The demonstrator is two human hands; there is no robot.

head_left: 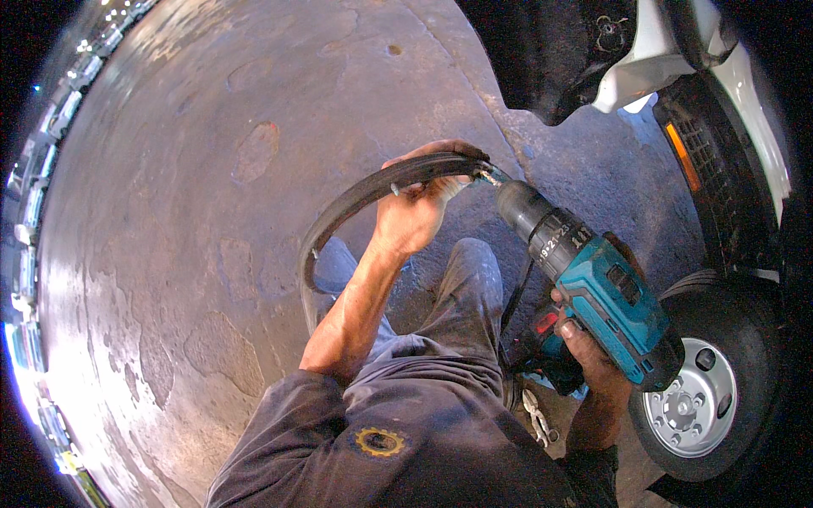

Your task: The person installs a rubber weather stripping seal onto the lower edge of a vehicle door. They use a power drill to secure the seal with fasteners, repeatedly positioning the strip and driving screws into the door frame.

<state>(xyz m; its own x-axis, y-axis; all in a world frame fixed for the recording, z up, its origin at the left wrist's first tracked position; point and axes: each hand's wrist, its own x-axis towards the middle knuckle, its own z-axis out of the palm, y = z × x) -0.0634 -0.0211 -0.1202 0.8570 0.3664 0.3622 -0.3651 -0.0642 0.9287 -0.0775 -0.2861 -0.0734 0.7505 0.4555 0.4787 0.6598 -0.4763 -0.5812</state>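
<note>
A curved black strip [360,191], with small light pegs or fasteners along its inner side, arcs from mid-picture down to the left past my forearm. My left hand [413,213] is closed around it near its far end. In my right hand [589,343] is a teal and black cordless drill [611,292], gripped by its handle. Its bit [491,176] points up and left and meets the end of the strip, just beside my left fingers. Whether the bit has entered the strip, I cannot tell. My trigger finger is mostly hidden behind the drill.
At the right stands a vehicle wheel [690,398] with a silver rim, below dark bodywork with an orange reflector [683,156]. A black panel [555,51] hangs at the top. Pliers [535,418] lie on the worn concrete floor [212,254] beside me.
</note>
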